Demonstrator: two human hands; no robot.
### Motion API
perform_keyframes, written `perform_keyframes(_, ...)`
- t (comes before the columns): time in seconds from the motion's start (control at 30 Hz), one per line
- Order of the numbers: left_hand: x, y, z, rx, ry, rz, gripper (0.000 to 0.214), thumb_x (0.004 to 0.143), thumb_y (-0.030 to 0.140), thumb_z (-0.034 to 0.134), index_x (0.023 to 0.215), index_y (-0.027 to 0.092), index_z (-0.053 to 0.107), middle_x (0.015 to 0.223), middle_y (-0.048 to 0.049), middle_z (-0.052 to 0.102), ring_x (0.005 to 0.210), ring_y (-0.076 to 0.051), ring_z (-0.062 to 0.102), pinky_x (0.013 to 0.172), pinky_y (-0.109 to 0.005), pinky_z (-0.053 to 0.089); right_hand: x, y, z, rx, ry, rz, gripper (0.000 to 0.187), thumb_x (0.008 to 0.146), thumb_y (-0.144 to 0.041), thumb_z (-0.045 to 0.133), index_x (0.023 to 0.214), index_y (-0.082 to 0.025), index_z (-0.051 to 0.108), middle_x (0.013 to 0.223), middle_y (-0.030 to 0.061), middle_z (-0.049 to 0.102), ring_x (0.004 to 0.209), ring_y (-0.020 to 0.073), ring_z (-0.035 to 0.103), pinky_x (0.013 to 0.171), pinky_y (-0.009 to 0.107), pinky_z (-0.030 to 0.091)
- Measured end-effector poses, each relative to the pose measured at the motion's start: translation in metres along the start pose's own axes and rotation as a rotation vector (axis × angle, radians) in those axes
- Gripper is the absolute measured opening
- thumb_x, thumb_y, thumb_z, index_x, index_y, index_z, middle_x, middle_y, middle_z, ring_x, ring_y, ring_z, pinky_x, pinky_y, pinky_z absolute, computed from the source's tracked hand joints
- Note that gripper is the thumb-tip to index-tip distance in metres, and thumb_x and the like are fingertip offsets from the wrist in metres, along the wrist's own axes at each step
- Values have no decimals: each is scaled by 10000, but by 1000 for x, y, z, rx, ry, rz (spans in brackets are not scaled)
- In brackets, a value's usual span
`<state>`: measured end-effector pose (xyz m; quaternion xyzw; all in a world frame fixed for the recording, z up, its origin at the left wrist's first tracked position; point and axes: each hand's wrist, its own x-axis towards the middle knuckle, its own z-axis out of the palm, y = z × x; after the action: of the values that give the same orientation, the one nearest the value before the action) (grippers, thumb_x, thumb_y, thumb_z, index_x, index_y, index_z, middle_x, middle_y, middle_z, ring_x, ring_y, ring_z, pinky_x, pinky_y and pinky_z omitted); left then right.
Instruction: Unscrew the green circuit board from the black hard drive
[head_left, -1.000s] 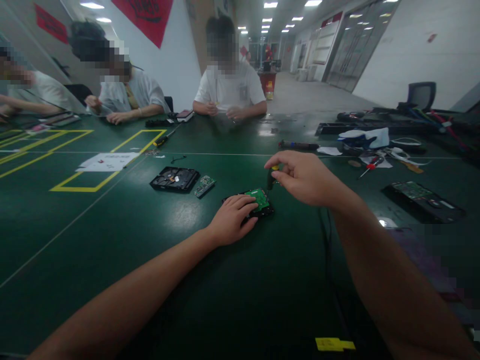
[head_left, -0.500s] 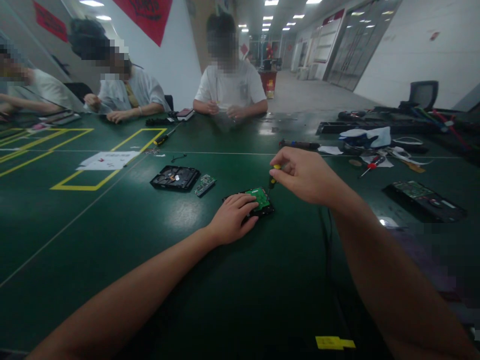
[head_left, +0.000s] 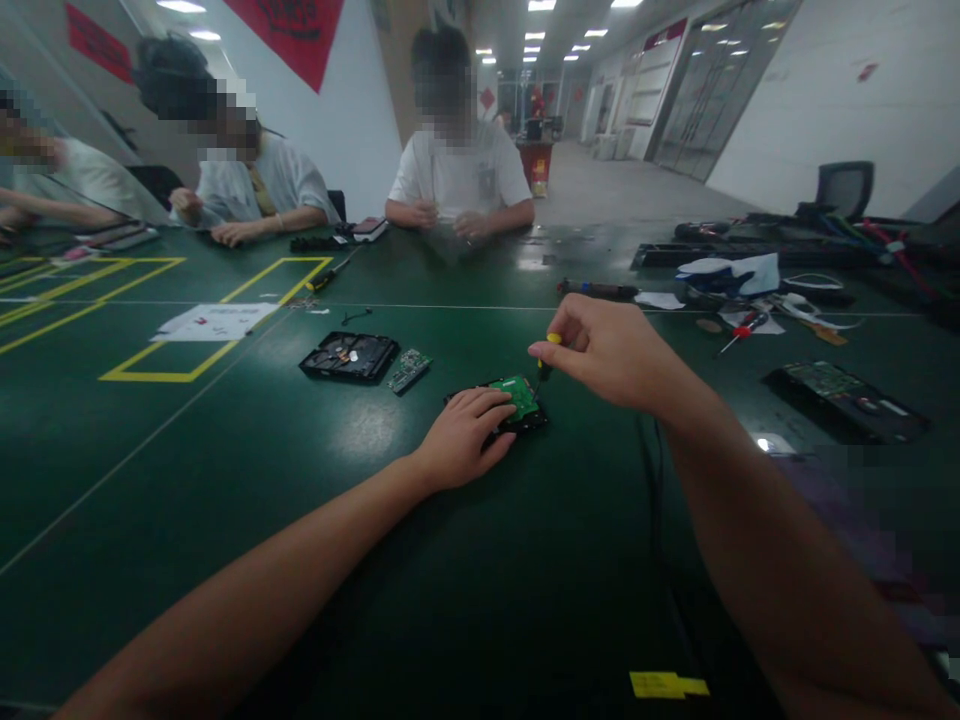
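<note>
A black hard drive with a green circuit board lies on the dark green table. My left hand rests flat on its near left side, fingers spread over it and pressing it down. My right hand is closed round a small screwdriver with a yellow and black handle, held upright with its tip down at the far right corner of the circuit board.
An opened hard drive and a loose circuit board lie to the left. Another drive lies at the right, with tools, cloth and cables behind. A paper lies in yellow floor markings. Three people sit across the table.
My right hand has shifted its fingers slightly on the screwdriver handle, as in turning it. My left hand and the drive have stayed in place.
</note>
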<state>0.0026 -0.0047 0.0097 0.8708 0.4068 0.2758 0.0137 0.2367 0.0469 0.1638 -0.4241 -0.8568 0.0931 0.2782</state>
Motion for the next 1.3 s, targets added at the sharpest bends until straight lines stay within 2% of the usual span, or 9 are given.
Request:
perform_keyframes(0.17, -1, -2, 1, 18, -21, 5, 391, 1030, 355, 600, 1387, 198, 632, 1430, -130, 652, 1362, -314, 589, 1172, -561, 470, 0, 1, -1, 4, -33, -46, 107, 901, -291, 706, 950, -198, 688, 862, 47, 728, 774, 208, 639, 719, 330, 421)
perform_keyframes(0.33, 0, 0, 0, 12, -20, -3, 384, 1026, 354, 606, 1375, 196, 638, 1428, -136, 652, 1368, -321, 584, 1167, -571, 473, 0, 0, 0, 38, -64, -60, 226, 917, -199, 626, 1115, -196, 736, 958, 65, 761, 788, 209, 650, 741, 338, 453)
perform_keyframes(0.5, 0, 0, 1, 6, -11, -2, 388, 1023, 351, 608, 1386, 218, 633, 1425, -129, 653, 1364, -323, 589, 1164, -593, 473, 2, -2, 1, 52, -54, -54, 161, 965, -329, 639, 991, -218, 753, 987, 62, 770, 810, 212, 656, 753, 342, 465)
perform_keyframes(0.57, -1, -2, 1, 3, -10, -1, 390, 1023, 354, 608, 1390, 223, 633, 1427, -127, 651, 1364, -322, 589, 1165, -594, 473, 1, -1, 0, 64, -68, -51, 156, 975, -315, 626, 965, -218, 747, 924, 49, 770, 802, 210, 665, 740, 335, 459)
perform_keyframes(0.7, -1, -3, 3, -4, -5, 0, 395, 1019, 346, 613, 1390, 215, 637, 1428, -133, 651, 1366, -319, 588, 1166, -582, 472, 0, 0, -1, 88, -70, -23, 151, 962, -257, 616, 1043, -213, 736, 860, 47, 765, 786, 223, 690, 727, 341, 466)
perform_keyframes(0.93, 0, 0, 0, 2, -10, -4, 391, 1022, 344, 609, 1384, 200, 637, 1429, -140, 651, 1365, -324, 587, 1168, -579, 469, 1, 1, 3, 61, 1, 38, 154, 916, -344, 732, 960, -200, 701, 849, 62, 750, 787, 234, 683, 727, 356, 463)
perform_keyframes(1.1, -1, -1, 1, 10, -11, -1, 385, 1025, 351, 605, 1380, 205, 638, 1428, -136, 652, 1366, -321, 586, 1170, -568, 471, 1, 2, 3, 79, -25, -20, 94, 927, -277, 696, 990, -213, 723, 929, 51, 756, 809, 216, 673, 736, 337, 457)
perform_keyframes(1.3, -1, 0, 1, 6, -6, -9, 381, 1025, 348, 605, 1378, 208, 642, 1424, -133, 653, 1364, -318, 589, 1168, -571, 470, 1, 0, 0, 75, -73, -61, 213, 940, -187, 609, 1100, -214, 746, 949, 48, 765, 811, 211, 670, 744, 333, 459)
